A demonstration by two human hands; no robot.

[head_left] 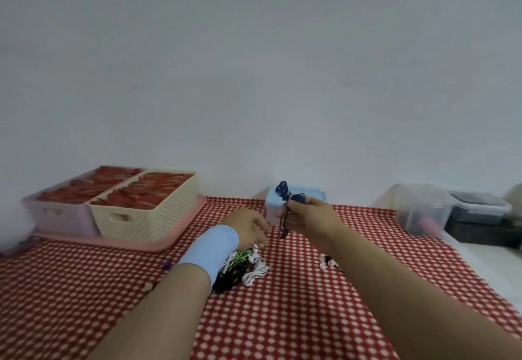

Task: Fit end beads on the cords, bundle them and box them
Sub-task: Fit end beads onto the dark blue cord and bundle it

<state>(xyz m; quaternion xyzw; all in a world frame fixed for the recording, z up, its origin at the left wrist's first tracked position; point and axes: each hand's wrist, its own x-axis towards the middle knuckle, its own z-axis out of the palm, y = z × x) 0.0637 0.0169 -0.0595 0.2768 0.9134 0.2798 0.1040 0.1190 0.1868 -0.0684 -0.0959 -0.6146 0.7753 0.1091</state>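
Right forearm (395,289) extended, its fingers (292,207) pinch the navy cord bundle (283,190).

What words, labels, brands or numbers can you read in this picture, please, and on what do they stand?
None can be read: the cream basket, pink basket, blue box, clear container, wristband and the blue cord bundle in the right hand show no writing; fine print would be too blurred.

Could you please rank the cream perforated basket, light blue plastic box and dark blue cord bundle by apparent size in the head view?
1. Cream perforated basket
2. Light blue plastic box, partly hidden by the right hand
3. Dark blue cord bundle, smallest, though nearer the camera
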